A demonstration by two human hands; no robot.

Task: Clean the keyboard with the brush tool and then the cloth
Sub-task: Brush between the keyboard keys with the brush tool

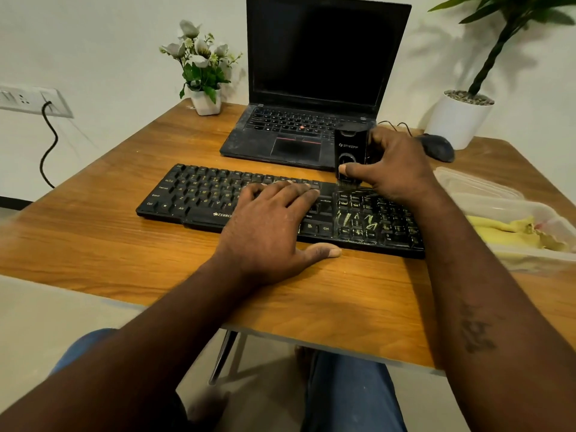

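A black keyboard lies across the wooden table, with pale dust streaks on its right-hand keys. My left hand rests flat on the middle of the keyboard, fingers straight, thumb on the table in front. My right hand grips a black brush tool upright, its bristles touching the keyboard's far edge above the dusty keys. A yellow cloth lies in a clear plastic container at the right.
An open black laptop stands behind the keyboard. A dark mouse sits at the back right beside a white plant pot. A small flower pot is at the back left. The clear container sits at the table's right edge.
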